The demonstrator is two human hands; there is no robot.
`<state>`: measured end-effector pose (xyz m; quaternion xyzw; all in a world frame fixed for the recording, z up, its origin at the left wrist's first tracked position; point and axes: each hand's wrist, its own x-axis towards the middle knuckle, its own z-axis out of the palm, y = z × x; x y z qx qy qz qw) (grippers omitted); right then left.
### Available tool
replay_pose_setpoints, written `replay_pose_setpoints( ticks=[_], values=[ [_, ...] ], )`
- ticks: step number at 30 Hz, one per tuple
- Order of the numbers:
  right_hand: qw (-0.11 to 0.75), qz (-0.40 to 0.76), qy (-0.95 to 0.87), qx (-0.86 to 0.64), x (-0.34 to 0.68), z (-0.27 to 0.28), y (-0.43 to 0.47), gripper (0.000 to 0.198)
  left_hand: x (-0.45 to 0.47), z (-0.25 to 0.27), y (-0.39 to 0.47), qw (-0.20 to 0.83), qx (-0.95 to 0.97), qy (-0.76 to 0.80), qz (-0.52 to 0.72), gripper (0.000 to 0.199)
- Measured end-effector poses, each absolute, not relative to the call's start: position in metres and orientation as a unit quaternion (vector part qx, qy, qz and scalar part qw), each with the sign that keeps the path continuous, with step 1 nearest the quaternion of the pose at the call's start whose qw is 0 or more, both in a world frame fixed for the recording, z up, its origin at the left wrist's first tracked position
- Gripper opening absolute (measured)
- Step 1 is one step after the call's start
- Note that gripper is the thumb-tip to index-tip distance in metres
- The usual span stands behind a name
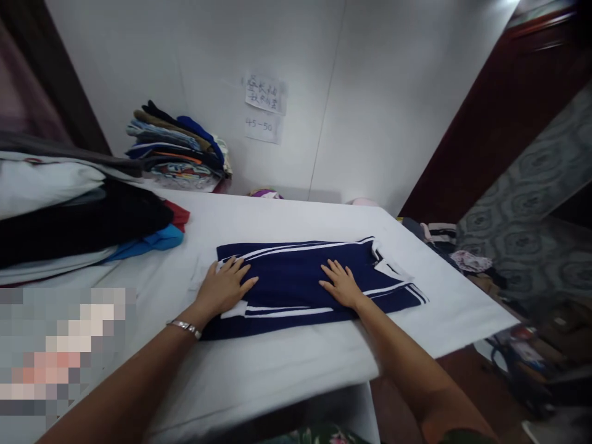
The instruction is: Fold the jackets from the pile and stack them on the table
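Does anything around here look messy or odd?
Nothing looks spilled, and the navy garment lies fairly flat. But the clothes pile at left is untidy, a red piece and a blue piece sticking out. Oddly, coarse squares hide the picture's lower-left corner.

Dim, grey light, a glow (511, 3) up the wall (370, 98) at two o'clock, blurred clutter (531, 351) at four, pixelated patch (65, 357) at eight!

Bare forearms (152, 364) reach in from the lower corners of the frame, a shiny silver-coloured bracelet (185, 327) circling the left wrist (198, 313), and green, pink-flowered clothing (319, 436) shows at bottom centre.
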<state>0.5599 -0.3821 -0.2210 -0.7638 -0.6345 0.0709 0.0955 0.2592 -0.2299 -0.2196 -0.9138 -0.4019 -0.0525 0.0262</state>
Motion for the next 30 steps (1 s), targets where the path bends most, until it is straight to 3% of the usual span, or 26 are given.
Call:
replay_pose_setpoints(
  ticks=[6,10,13,21,30],
  values=[
    [0.135,0.144,-0.615,-0.763,0.576,-0.228,-0.381,0.061,0.256,-0.222,-0.228,0.058,-0.923,-0.378,-0.052,0.05],
    [0.171,0.081,-0.574,-0.797,0.601,-0.21,-0.355,0.058,0.253,-0.224,-0.224,0.057,-0.935,-0.348,-0.044,0.042],
    [0.136,0.038,-0.538,-0.831,0.63,-0.206,-0.335,0.058,0.251,-0.228,-0.22,0.068,-0.939,-0.333,-0.049,0.044],
    [0.038,0.1,-0.463,-0.88,0.674,-0.227,-0.329,0.063,0.25,-0.232,-0.216,0.167,-0.936,-0.309,0.033,0.049],
    [-0.021,0.068,-0.464,-0.883,0.721,-0.193,-0.297,0.034,0.248,-0.235,-0.215,0.165,-0.935,-0.313,0.036,0.049]
  ],
)
